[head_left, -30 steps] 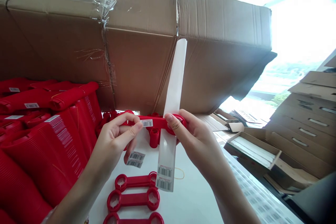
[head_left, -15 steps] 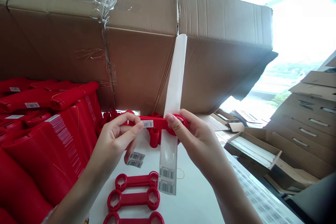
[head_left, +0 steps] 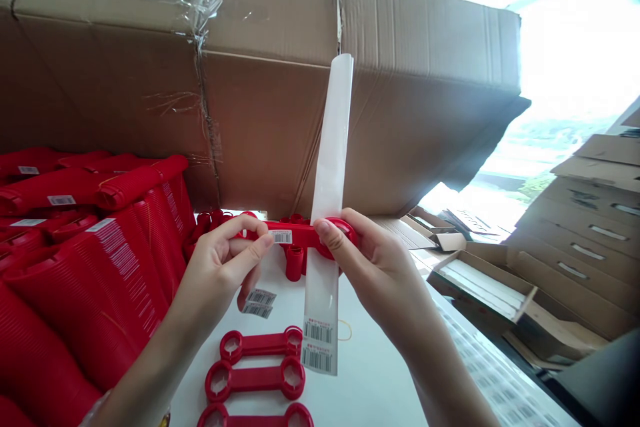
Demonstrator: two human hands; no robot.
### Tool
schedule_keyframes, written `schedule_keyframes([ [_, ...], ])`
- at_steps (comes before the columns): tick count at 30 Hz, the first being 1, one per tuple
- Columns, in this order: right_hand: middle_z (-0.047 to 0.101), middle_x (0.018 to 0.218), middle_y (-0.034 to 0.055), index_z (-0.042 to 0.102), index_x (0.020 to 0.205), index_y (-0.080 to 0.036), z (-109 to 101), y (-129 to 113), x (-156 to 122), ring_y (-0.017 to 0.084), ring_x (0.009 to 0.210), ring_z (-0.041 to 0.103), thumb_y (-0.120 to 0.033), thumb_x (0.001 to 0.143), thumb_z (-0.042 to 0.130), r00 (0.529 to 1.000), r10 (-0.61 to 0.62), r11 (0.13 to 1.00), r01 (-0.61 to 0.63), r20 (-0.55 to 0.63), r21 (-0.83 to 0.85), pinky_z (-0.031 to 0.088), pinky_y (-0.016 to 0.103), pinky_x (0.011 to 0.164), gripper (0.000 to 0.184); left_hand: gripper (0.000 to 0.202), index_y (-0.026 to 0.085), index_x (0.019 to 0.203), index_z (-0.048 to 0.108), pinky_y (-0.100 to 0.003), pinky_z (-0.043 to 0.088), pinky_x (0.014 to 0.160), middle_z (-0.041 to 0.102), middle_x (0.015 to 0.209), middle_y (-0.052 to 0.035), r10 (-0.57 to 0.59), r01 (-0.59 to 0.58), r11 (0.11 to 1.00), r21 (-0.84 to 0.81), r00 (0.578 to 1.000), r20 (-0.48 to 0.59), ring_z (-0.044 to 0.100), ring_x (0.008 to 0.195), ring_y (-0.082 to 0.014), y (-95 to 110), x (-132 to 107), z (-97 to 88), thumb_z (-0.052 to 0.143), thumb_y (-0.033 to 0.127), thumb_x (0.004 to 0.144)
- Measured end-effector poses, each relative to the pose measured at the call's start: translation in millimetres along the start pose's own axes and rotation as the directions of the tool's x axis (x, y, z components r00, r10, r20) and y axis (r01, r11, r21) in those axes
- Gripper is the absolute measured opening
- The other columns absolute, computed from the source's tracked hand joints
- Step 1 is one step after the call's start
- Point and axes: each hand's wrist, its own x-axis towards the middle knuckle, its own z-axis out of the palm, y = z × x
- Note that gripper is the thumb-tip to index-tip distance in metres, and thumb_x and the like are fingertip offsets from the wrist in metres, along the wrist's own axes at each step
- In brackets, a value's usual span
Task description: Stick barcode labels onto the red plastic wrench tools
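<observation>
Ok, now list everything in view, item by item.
Brown corrugated cardboard carton: one, taped, beyond the table.
Ribbed red plastic pieces: many, uncountable, stacked left, barcoded.
Red plastic double-ring bars: three on the white table, one more in hand.
Translucent white label strip: one, upright, barcodes at lower end.
Loose barcode labels: two, white, on table.
Open cardboard tray: one, brown, right.
Left hand: one, on bar.
Right hand: one, pressing strip to bar.

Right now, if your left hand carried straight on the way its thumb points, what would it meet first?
The left hand would probably meet the barcode sticker on the red plastic bar first, just past its thumb; the white backing strip lies beyond. Depth is unclear here.
</observation>
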Motion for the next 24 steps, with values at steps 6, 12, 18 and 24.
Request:
schedule_keyframes([
  [6, 0.06, 0.069, 0.0012, 0.056, 0.076, -0.023, 2.1, -2.2, -2.9, 0.016, 0.061, 0.054, -0.066, 0.093, 0.058, 1.0, -0.017, 0.999, 0.017, 0.009, 0.033, 0.036, 0.024, 0.044, 0.046, 0.023, 0.023, 0.079, 0.062, -0.015, 0.029, 0.039, 0.046, 0.044, 0.0087, 0.003, -0.002, 0.999, 0.033, 1.0, -0.031, 0.034, 0.038, -0.0066, -1.9, 0.8, 1.4, 0.07, 0.041, 0.091],
  [12, 0.062, 0.07, 0.0014, 0.058, 0.076, -0.023, 1.6, -1.9, -3.6, 0.016, 0.063, 0.055, -0.064, 0.093, 0.06, 0.999, -0.035, 0.998, 0.037, -0.037, 0.041, 0.039, 0.024, 0.045, 0.045, 0.05, 0.021, 0.061, 0.046, -0.015, 0.028, 0.038, 0.042, 0.041, 0.0093, -0.048, 0.073, 0.991, 0.112, 0.977, -0.209, 0.031, 0.039, -0.005, -4.8, 6.1, 1.0, 0.082, 0.05, 0.08],
  [18, 0.062, 0.071, 0.0028, 0.059, 0.076, -0.023, -5.0, -1.6, 1.2, 0.02, 0.067, 0.061, -0.064, 0.09, 0.062, 0.997, 0.041, 0.998, -0.038, -0.071, 0.051, 0.044, 0.026, 0.046, 0.044, 0.025, 0.026, 0.085, 0.057, -0.02, 0.043, 0.048, 0.051, 0.048, 0.0073, 0.186, -0.188, 0.982, 0.005, 0.964, -0.189, 0.044, 0.046, -0.0111, 14.6, -15.2, -0.1, 0.057, 0.046, 0.099],
  [24, 0.063, 0.073, 0.004, 0.058, 0.076, -0.023, -3.6, 1.3, 3.5, 0.02, 0.068, 0.061, -0.067, 0.091, 0.059, 0.997, 0.057, 0.998, -0.056, -0.044, 0.034, 0.042, 0.027, 0.046, 0.047, 0.021, 0.03, 0.112, 0.056, -0.024, 0.057, 0.084, 0.07, 0.102, 0.0024, 0.383, -0.414, 0.905, -0.1, 0.894, -0.234, 0.067, 0.093, -0.0162, 22.0, -23.1, -5.1, 0.063, 0.026, 0.093],
])
